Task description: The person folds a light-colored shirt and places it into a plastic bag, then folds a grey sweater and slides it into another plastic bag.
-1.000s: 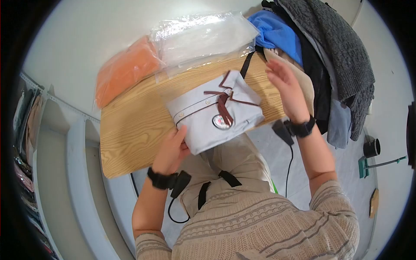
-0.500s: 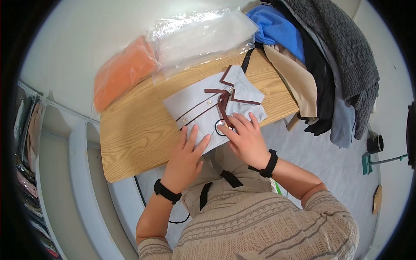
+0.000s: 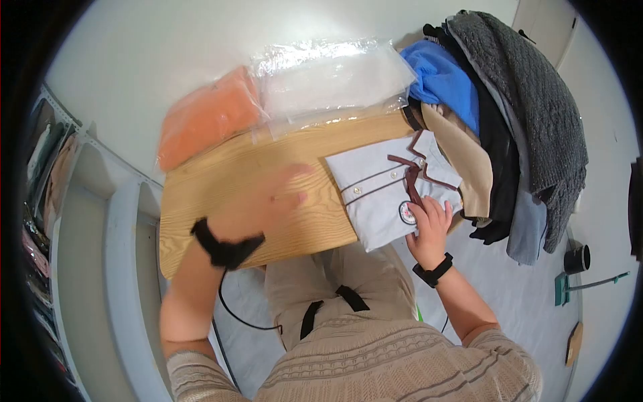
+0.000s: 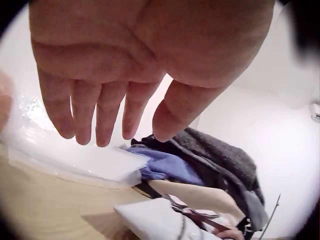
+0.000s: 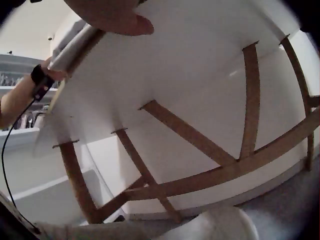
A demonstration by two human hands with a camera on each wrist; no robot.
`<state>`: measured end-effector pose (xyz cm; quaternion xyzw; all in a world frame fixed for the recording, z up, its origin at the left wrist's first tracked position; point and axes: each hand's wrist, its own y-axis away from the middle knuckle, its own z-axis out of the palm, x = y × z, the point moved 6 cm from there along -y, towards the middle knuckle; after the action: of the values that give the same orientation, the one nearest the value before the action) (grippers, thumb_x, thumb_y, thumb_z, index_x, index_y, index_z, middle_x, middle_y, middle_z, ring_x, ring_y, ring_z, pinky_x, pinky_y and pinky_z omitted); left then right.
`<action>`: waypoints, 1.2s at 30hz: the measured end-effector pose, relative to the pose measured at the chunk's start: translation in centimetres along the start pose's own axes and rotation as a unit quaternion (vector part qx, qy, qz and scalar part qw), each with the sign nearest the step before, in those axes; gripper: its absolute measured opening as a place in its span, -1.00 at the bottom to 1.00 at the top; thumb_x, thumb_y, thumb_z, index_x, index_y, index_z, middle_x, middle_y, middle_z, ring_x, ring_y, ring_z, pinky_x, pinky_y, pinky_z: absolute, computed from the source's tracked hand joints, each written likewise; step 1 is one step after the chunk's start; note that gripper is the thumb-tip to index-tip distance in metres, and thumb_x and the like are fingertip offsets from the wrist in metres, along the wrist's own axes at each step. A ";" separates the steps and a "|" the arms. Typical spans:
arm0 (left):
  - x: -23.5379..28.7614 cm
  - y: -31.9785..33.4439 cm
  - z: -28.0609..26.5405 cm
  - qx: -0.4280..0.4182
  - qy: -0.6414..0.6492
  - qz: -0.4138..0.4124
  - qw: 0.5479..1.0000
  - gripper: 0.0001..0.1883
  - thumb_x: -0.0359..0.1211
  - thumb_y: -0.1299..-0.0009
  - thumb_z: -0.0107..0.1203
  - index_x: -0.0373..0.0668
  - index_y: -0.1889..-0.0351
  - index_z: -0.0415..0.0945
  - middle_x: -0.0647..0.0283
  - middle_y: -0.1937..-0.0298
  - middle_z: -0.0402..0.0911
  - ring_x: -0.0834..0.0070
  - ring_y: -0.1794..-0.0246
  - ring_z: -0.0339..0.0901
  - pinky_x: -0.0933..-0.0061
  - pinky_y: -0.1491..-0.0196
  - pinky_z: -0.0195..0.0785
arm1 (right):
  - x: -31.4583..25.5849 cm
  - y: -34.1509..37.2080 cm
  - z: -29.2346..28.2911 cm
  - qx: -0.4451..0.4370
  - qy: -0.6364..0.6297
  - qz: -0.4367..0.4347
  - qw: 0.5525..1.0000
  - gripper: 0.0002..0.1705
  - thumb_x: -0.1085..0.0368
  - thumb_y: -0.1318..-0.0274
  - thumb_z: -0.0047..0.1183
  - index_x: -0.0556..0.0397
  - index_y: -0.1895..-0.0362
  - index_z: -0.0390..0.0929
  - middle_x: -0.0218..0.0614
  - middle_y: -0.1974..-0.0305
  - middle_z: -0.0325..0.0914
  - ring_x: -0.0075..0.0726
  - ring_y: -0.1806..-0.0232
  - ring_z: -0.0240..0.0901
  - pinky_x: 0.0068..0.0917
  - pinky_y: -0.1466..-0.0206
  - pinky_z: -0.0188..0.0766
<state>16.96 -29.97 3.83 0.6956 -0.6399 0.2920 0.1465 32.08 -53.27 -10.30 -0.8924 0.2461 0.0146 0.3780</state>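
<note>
A folded light-grey shirt [image 3: 375, 201] with dark brown piping, a brown neck tie and a round badge lies on the right part of the wooden table [image 3: 301, 228]. Its lower corner reaches past the front edge. My right hand [image 3: 431, 231] rests on the shirt beside the badge, fingers laid over the cloth. Left of the shirt, my left hand [image 3: 258, 204] is blurred above the wood and holds nothing. The left wrist view shows its palm [image 4: 150, 45] with fingers extended and slightly spread.
Along the wall lie an orange item in a clear bag [image 3: 211, 120] and a stack of clear plastic bags [image 3: 335, 77]. Clothes, including a blue garment [image 3: 442, 80] and a dark grey knit [image 3: 519, 87], drape over the right end. Shelving [image 3: 100, 181] stands at the left.
The shirt has shifted right along the table. My left hand has left it and moved left, while my right hand, raised a second ago, has come down onto the cloth.
</note>
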 end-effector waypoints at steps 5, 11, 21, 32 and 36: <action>-7.7 -10.0 -1.7 0.039 -0.076 -0.045 0.995 -0.66 -0.36 -0.28 0.07 -0.23 -0.01 0.49 0.03 -0.03 0.52 0.28 -0.10 0.43 0.38 -0.16 0.25 | 0.9 0.8 1.8 0.085 -0.010 0.009 0.996 -0.37 0.39 0.48 0.10 -0.14 0.07 0.48 -0.25 -0.01 0.37 -0.08 -0.15 0.24 0.13 -0.34 -0.23; -18.7 -18.5 0.8 0.076 -0.238 -0.125 0.960 -0.61 -0.43 -0.20 0.01 -0.29 -0.03 0.48 -0.08 -0.07 0.49 0.06 -0.13 0.40 0.23 -0.19 0.25 | 1.2 1.5 2.8 0.145 -0.023 0.010 0.989 -0.44 0.34 0.45 0.08 -0.14 0.12 0.49 -0.26 0.00 0.37 -0.09 -0.14 0.23 0.12 -0.36 -0.31; -16.7 -19.4 1.0 0.027 -0.388 -0.211 0.897 -0.84 -0.48 -0.21 -0.02 -0.20 0.32 0.58 -0.01 0.21 0.60 0.11 0.14 0.56 0.19 0.05 0.40 | 1.5 1.7 3.2 0.152 -0.003 -0.005 0.988 -0.63 0.23 0.31 0.13 -0.17 0.23 0.57 -0.35 0.09 0.42 -0.18 -0.10 0.24 0.08 -0.36 -0.33; -10.5 -18.8 -1.7 0.253 -0.217 -0.125 0.935 -0.86 -0.31 -0.33 0.04 -0.17 0.36 0.43 0.05 0.44 0.55 0.10 0.36 0.50 0.18 0.21 0.36 | 1.7 1.6 3.1 0.139 -0.011 0.010 0.990 -0.66 0.23 0.20 0.08 -0.19 0.19 0.58 -0.40 0.09 0.45 -0.25 -0.12 0.24 0.01 -0.37 -0.36; -4.9 -16.0 -2.6 0.290 -0.231 -0.021 0.928 -0.88 -0.32 -0.35 0.02 -0.15 0.29 0.38 0.10 0.52 0.54 0.13 0.45 0.50 0.14 0.32 0.33 | 1.6 1.7 3.2 0.127 -0.009 0.008 0.992 -0.63 0.24 0.22 0.09 -0.19 0.17 0.57 -0.40 0.06 0.43 -0.23 -0.13 0.24 0.03 -0.37 -0.37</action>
<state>31.95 -22.37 5.68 0.7693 -0.5286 0.2928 -0.2074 33.28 -52.80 -14.05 -0.8349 0.2500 -0.0060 0.4903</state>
